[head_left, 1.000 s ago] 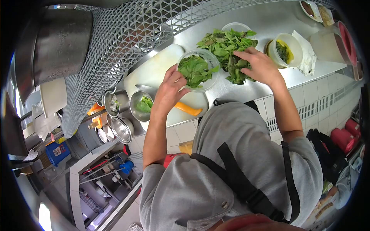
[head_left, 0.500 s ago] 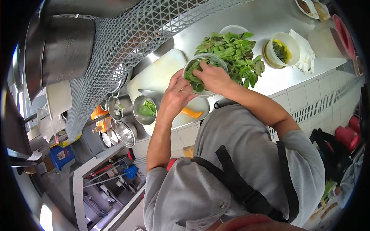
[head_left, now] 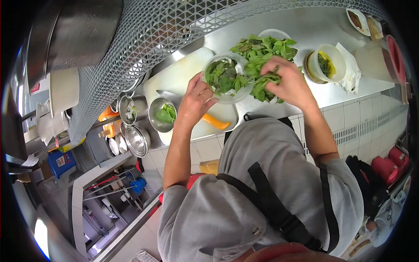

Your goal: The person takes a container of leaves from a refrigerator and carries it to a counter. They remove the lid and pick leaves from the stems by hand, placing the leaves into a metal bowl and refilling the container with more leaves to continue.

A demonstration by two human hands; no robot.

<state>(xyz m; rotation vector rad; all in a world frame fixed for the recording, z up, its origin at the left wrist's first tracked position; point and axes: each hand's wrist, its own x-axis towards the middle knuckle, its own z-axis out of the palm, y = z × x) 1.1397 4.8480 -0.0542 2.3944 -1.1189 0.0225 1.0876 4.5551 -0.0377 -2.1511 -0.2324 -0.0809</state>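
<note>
A clear round plastic tub (head_left: 238, 98) with green basil leaves (head_left: 223, 75) in it is tilted over the cutting board's right end. My left hand (head_left: 195, 101) grips its left rim. My right hand (head_left: 286, 83) is just right of the tub, fingers closed around some basil leaves (head_left: 267, 80). Behind and beneath it lies a large heap of leafy basil (head_left: 262, 47) on the steel counter. Below my left hand, a knife with a yellow handle (head_left: 217, 122) rests on the white cutting board (head_left: 192, 65); my hand hides part of its blade.
Left of the board stands a metal bowl (head_left: 152, 115) with green leaves, near more steel bowls (head_left: 136, 142). On the right are a tub (head_left: 342, 65) of yellow oil and herbs, crumpled white paper (head_left: 352, 78) and a large pitcher (head_left: 371, 61). A mesh shelf (head_left: 144, 39) overhangs the counter.
My right hand has left the inside of the tub and moved right to the basil heap, where it now holds leaves. My left hand still holds the tub.
</note>
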